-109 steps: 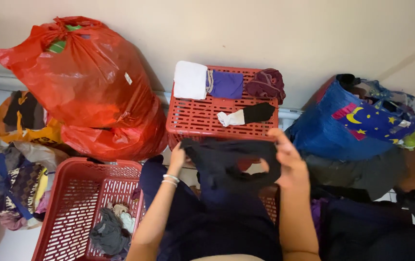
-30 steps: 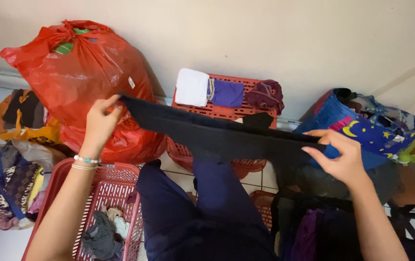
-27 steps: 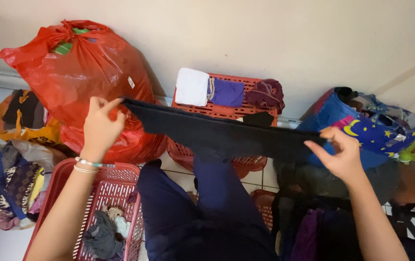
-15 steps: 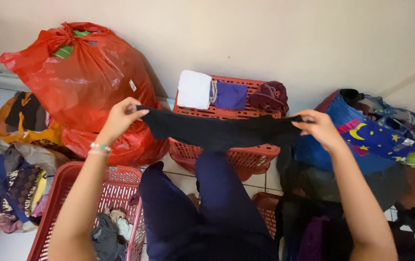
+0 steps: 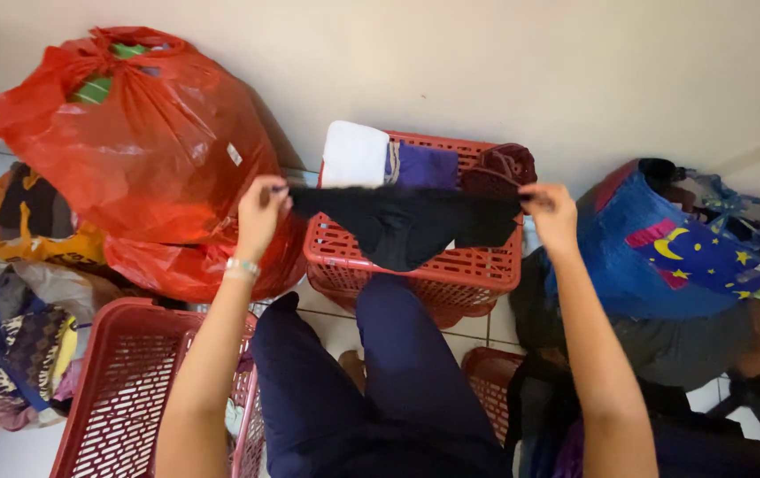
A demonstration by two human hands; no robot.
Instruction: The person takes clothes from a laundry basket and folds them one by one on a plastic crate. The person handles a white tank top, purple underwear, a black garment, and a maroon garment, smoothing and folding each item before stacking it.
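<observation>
A plain cream wall (image 5: pixel 504 62) rises behind a tiled floor crowded with laundry. Against it stands an upturned red plastic basket (image 5: pixel 415 265), the landmark here, with a white folded cloth (image 5: pixel 355 155), a purple one (image 5: pixel 424 165) and a maroon one (image 5: pixel 502 165) laid along its far edge. In front of the basket a black garment (image 5: pixel 402 221) is stretched sideways in the air, sagging at its middle (what kind of garment it is cannot be made out). The left hand (image 5: pixel 260 212) pinches its left end, fingers closed on the cloth; the right hand (image 5: pixel 550 212) pinches the right end likewise. Left of the basket bulges a knotted red plastic bag (image 5: pixel 141 159); right of it sits a blue bag with moon and stars (image 5: pixel 676 248), partly cut off. Nearer than the basket, another red basket (image 5: pixel 123 389) runs off the bottom edge, its contents hard to see. The person's dark blue trousers (image 5: pixel 371 381) fill the foreground.
</observation>
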